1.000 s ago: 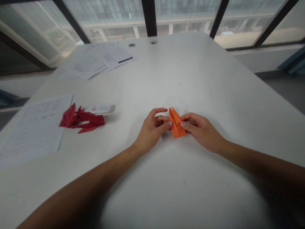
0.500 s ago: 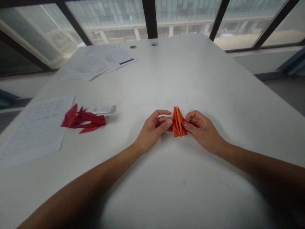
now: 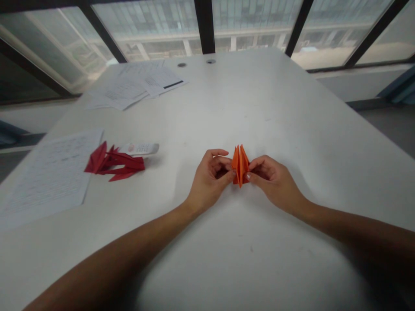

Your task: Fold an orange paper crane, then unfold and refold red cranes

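A small orange folded paper (image 3: 240,166) is held between both hands just over the white table, its narrow points facing away from me and several pleats standing up along its middle. My left hand (image 3: 212,175) pinches its left edge between thumb and fingers, the index finger arched above. On the opposite edge, my right hand (image 3: 274,177) grips with thumb and curled fingers. The underside of the paper is hidden.
To the left lies a dark red origami figure (image 3: 113,162), beside a whitish labelled object (image 3: 141,148) and overlapping a printed sheet (image 3: 52,172). More papers (image 3: 129,84) spread at the far left of the table (image 3: 240,99). Windows border its far edge.
Both hands have shifted slightly and pressed the orange paper's sides inward. Its pleats now stand more separated and upright, and it sits a little further left.
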The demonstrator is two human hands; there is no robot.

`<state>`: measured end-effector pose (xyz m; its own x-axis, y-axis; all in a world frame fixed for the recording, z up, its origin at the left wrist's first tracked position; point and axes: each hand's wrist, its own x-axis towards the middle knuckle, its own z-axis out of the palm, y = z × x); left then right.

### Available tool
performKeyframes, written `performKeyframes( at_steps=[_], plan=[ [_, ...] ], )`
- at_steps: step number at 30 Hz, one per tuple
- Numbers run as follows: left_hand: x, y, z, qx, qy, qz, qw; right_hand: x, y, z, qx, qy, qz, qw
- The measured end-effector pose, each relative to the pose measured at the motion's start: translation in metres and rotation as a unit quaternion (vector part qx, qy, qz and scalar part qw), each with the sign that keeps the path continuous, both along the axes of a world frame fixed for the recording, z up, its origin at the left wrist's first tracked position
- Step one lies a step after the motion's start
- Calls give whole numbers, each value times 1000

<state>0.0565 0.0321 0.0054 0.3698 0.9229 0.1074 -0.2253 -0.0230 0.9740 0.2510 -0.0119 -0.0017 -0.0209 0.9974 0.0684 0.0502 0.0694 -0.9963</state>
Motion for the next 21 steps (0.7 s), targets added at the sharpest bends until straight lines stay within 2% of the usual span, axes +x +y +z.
performKeyframes(
  at_steps=[5, 7, 10, 15, 17, 21],
  plan=[
    [-3, 1, -1, -11, 8, -44, 999, 1, -4, 0, 106, -118, -99, 982],
    [-4, 2, -1, -3, 5, -63, 998, 2, -3, 2, 125, -142, -115, 975],
    [-6, 2, -2, 18, -4, -80, 997, 3, -2, 6, 133, -164, -83, 974],
    [-9, -2, -3, 73, 7, -90, 993, 7, -1, 9, 233, -153, -12, 960],
    [-10, -3, -2, 98, 20, -102, 990, 7, 0, 9, 251, -143, 2, 957],
    [-12, -3, 2, 219, 76, -85, 969, 8, 0, 9, 236, -139, 9, 962]
  ],
)
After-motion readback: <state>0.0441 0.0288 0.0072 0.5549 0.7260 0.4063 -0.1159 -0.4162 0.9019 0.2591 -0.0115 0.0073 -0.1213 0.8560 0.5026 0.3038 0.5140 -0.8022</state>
